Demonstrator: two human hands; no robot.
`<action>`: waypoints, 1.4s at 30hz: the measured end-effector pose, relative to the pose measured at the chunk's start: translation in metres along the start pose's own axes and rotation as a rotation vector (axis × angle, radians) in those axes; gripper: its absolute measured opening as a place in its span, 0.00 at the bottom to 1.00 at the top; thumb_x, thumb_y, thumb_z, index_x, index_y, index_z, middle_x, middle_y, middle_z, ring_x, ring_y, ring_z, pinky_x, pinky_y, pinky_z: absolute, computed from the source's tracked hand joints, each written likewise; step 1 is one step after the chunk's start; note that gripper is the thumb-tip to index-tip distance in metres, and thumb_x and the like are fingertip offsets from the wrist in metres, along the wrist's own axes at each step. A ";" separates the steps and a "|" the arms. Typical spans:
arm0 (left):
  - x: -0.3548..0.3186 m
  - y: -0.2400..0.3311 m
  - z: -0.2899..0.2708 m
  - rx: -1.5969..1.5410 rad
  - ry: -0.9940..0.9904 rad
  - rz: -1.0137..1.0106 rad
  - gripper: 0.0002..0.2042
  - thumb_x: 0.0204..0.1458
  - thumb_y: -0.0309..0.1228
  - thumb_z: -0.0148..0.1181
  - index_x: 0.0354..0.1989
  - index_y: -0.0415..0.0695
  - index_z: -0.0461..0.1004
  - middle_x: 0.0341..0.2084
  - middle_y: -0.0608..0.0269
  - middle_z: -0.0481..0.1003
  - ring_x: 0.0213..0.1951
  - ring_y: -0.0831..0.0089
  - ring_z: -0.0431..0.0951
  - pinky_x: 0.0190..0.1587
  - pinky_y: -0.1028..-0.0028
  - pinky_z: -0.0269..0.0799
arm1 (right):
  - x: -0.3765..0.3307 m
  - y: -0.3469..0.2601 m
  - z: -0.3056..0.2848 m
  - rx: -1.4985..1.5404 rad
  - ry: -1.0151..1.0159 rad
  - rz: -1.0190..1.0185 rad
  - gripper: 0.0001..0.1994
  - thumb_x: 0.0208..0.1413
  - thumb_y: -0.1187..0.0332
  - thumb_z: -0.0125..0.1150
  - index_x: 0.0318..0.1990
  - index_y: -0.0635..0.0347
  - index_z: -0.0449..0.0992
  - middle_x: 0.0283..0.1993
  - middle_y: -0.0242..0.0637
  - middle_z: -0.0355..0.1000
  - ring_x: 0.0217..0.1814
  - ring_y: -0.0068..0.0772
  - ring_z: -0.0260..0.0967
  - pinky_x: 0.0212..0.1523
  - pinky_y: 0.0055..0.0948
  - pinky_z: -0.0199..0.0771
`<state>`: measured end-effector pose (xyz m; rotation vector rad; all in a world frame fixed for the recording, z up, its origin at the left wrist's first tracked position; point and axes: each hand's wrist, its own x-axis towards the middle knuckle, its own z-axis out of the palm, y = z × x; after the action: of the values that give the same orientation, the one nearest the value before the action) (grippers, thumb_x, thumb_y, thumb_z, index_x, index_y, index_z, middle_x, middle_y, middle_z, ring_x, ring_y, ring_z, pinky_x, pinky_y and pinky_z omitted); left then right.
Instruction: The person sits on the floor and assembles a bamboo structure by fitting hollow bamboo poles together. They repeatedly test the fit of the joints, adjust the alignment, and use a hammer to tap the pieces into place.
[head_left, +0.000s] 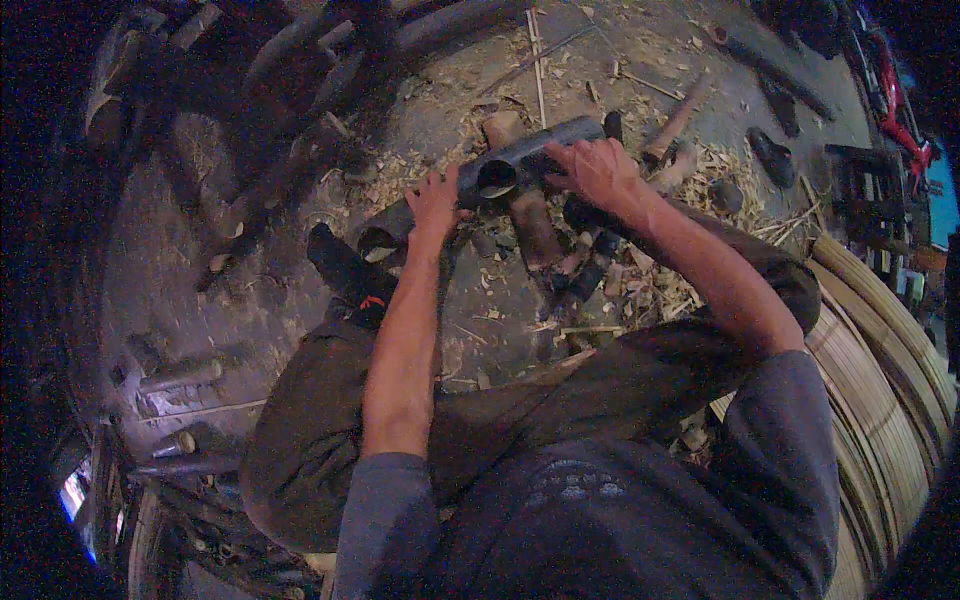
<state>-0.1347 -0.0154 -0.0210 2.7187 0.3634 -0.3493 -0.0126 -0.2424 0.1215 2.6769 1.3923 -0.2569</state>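
A dark hollow tube, looking like bamboo (535, 150), lies at a slant across a thick brown wooden piece (537, 228) in front of me. Its round opening faces me. My right hand (600, 172) is closed over its far right part, fingers bent across the top. My left hand (434, 206) grips a dark tube section (392, 226) further left, thumb towards the right. That section has an open end at the lower left. Whether the two sections are one piece I cannot tell. Both palms' undersides are hidden.
Pale shavings (735, 170) litter the floor around the work. My dark-trousered legs (520, 400) lie bent on either side. Bundled pale strips (860, 370) curve along the right. A brown tube (680, 115) and dark logs lie beyond; short cut pieces (180, 378) lie at left.
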 end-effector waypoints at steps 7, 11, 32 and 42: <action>-0.005 0.005 -0.011 -0.026 0.031 -0.014 0.41 0.33 0.33 0.73 0.59 0.51 0.55 0.53 0.49 0.63 0.57 0.49 0.61 0.53 0.39 0.54 | 0.028 -0.001 0.005 -0.052 -0.135 -0.070 0.22 0.53 0.49 0.52 0.53 0.45 0.69 0.37 0.40 0.75 0.37 0.44 0.74 0.36 0.41 0.74; -0.004 0.004 -0.006 -0.005 0.084 -0.004 0.41 0.32 0.33 0.73 0.58 0.51 0.55 0.52 0.50 0.63 0.55 0.50 0.63 0.51 0.40 0.56 | 0.033 -0.007 0.006 -0.022 -0.142 -0.072 0.22 0.52 0.50 0.54 0.54 0.43 0.68 0.37 0.38 0.75 0.37 0.44 0.74 0.36 0.40 0.75; 0.010 -0.010 0.007 0.086 0.015 0.039 0.47 0.31 0.43 0.73 0.63 0.52 0.52 0.54 0.51 0.63 0.56 0.50 0.63 0.52 0.40 0.54 | -0.036 -0.073 0.170 1.187 0.037 0.746 0.31 0.56 0.43 0.49 0.54 0.63 0.66 0.45 0.46 0.69 0.45 0.38 0.68 0.41 0.35 0.71; -0.005 0.027 -0.003 0.046 0.166 -0.032 0.40 0.31 0.35 0.73 0.58 0.50 0.59 0.52 0.52 0.67 0.58 0.53 0.63 0.58 0.41 0.49 | -0.087 -0.183 0.241 1.279 0.003 0.735 0.29 0.56 0.49 0.52 0.56 0.62 0.63 0.43 0.42 0.72 0.41 0.34 0.69 0.38 0.36 0.73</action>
<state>-0.1312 -0.0394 -0.0080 2.7975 0.4497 -0.1424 -0.2355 -0.2500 -0.1007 3.8121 -0.0231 -1.4071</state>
